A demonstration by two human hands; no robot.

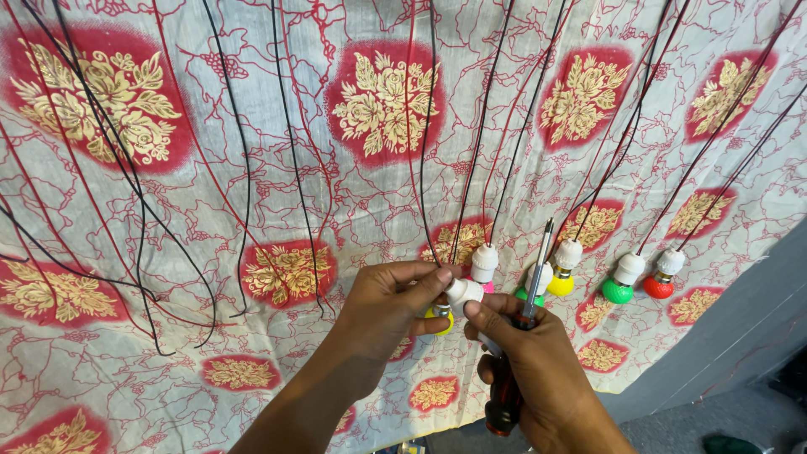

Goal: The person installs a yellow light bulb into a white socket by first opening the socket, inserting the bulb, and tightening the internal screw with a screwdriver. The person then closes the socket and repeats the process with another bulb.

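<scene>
Head view, looking down on 2 bare hands at work before a hanging cloth, white with red vine lines and red patches of gold flowers. The left hand pinches a white bulb holder between thumb and fingertips; a yellow bulb shows just below those fingers, partly hidden. The right hand is clenched around a screwdriver with a dark reddish handle, its metal shaft pointing upward past the holder, while the right thumb presses on the holder's lower end. Both hands meet at the holder, low in the centre of the view. To the right hang 4 further white holders in a row, with a pink bulb, a second yellow bulb, a green bulb and a red bulb. Black and red wires run down the cloth to the holders; others hang loose at left.
</scene>
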